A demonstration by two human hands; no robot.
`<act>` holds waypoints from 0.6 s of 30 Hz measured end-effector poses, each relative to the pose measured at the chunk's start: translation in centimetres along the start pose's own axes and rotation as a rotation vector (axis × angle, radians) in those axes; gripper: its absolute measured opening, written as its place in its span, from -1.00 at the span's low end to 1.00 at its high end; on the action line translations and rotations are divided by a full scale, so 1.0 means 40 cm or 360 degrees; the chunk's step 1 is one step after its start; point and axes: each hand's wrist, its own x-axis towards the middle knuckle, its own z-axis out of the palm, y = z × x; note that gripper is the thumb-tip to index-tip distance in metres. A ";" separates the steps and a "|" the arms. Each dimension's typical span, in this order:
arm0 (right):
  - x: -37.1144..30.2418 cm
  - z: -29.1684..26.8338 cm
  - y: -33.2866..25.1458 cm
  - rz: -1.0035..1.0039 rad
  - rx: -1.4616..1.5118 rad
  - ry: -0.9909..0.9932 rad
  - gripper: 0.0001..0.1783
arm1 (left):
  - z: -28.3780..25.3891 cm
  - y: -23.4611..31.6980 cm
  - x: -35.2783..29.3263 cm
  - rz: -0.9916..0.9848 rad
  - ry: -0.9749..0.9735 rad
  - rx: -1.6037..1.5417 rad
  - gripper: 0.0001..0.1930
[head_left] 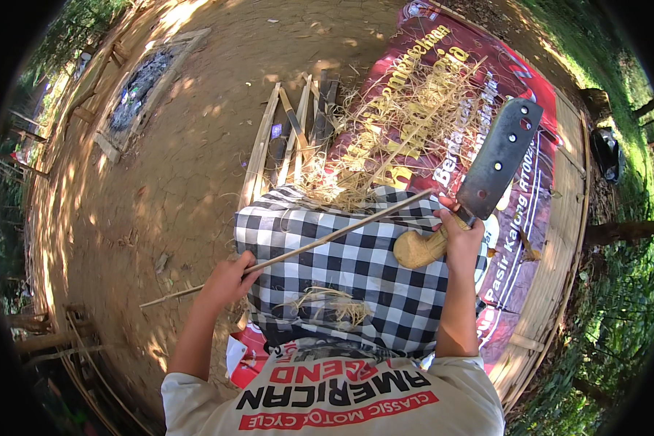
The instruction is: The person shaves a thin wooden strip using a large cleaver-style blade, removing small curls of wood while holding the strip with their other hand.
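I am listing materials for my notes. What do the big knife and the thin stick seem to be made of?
Knife: dark, dull metal blade with holes; pale handle, probably wood, in the right hand. Stick: light brown, straight, probably bamboo, gripped by the left hand.

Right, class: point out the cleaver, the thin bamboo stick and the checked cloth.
cleaver (498, 156), head view, middle of the dark blade
thin bamboo stick (341, 234), head view, mid-shaft over the lap
checked cloth (356, 272), head view, centre of the fabric

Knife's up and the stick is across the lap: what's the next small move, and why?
Probably draw the broad dark cleaver blade down along the thin bamboo stick. The right hand holds the blade at the stick's far end, while the left hand grips the stick lower down.
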 end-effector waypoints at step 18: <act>-0.072 0.221 -0.017 -0.1271 -0.1431 -0.0934 -0.59 | 0.120 -0.054 -0.080 -0.0488 -0.0008 -0.0422 -0.59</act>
